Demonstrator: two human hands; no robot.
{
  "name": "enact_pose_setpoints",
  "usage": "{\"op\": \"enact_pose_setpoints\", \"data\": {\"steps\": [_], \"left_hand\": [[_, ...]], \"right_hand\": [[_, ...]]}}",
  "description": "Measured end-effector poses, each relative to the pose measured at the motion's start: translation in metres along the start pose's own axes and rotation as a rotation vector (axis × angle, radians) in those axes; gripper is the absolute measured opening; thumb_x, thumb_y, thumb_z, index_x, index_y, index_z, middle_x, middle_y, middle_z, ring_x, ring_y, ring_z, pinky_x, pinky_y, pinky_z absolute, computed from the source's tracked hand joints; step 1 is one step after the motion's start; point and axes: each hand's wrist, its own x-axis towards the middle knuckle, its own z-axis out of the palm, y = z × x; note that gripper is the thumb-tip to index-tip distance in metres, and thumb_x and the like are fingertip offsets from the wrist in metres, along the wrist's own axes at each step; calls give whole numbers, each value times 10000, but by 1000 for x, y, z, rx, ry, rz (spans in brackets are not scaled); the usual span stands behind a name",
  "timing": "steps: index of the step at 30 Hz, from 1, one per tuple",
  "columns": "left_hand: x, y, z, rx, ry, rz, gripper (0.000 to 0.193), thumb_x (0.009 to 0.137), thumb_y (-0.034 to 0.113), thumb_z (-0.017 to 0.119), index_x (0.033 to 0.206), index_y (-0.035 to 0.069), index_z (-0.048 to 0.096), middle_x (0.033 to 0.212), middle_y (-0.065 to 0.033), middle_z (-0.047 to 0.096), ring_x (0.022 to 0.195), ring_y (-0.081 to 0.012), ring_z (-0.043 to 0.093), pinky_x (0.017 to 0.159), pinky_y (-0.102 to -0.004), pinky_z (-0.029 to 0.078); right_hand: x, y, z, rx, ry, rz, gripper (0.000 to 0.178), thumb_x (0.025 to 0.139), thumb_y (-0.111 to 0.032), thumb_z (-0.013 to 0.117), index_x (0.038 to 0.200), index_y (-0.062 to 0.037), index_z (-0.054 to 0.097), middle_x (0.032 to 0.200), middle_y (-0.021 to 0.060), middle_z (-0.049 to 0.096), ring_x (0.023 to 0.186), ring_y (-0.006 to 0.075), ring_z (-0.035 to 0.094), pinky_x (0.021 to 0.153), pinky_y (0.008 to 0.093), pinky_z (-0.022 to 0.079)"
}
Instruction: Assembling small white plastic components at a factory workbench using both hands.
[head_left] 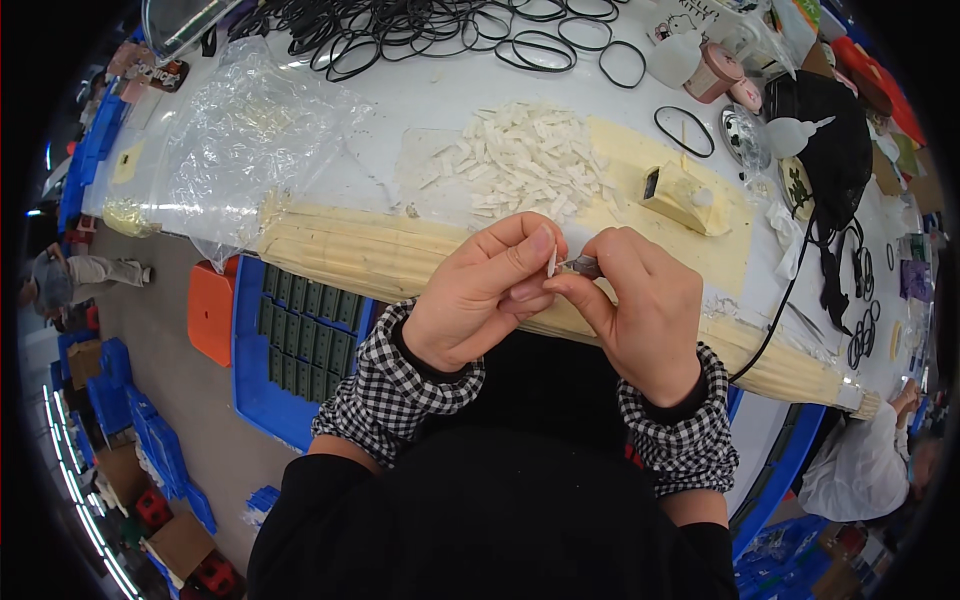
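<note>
left hand: pinches one white strip between thumb and fingers, over the desk's near edge. right hand: pinches a small grey piece by the strip; contact unclear. strip: probably light, stiff, easily snapped; best held along its sides. beyond: loose pile of strips; yellow block, right, perhaps blocking reach there; clear bag, left; black bands, farthest.
</note>
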Motion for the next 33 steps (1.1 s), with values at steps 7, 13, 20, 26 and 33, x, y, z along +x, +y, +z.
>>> {"op": "enact_pose_setpoints", "data": {"steps": [7, 13, 20, 26, 33], "left_hand": [[0, -1, 2, -66, -6, -42, 153, 975, 202, 491, 932, 60, 529, 763, 36, 476, 596, -20, 349, 550, -170, 326], [0, -2, 1, -92, -31, -40, 153, 977, 209, 489, 938, 65, 522, 790, 27, 498, 598, -20, 351, 554, -169, 331], [-1, -2, 1, -73, -42, -18, 144, 975, 200, 492, 946, 62, 524, 813, 25, 503, 608, -22, 355, 564, -170, 337], [-3, -1, 4, -16, -14, 18, 141, 976, 186, 491, 956, 51, 527, 794, 30, 491, 610, -21, 351, 565, -170, 333], [-3, -2, 5, -9, 2, 12, 146, 977, 186, 487, 952, 46, 524, 770, 32, 477, 604, -22, 345, 560, -168, 329]], "right_hand": [[2, -2, 0, -41, 8, 10, 345, 789, -413, 653, 739, -101, 513, 616, 29, 477, 523, 204, 536, 454, 313, 409], [2, -4, -3, -18, -34, 31, 335, 800, -356, 663, 748, -64, 507, 631, 58, 496, 540, 230, 531, 470, 319, 404], [2, -4, -2, -17, -24, 18, 334, 803, -406, 641, 750, -99, 518, 606, 30, 479, 517, 209, 538, 446, 315, 406], [2, -5, -2, -62, -28, 10, 313, 802, -398, 644, 745, -111, 532, 596, 25, 468, 511, 200, 533, 442, 314, 402], [1, -6, -4, -63, -38, 22, 305, 799, -399, 646, 736, -120, 539, 594, 19, 464, 514, 196, 532, 444, 311, 403]]}}
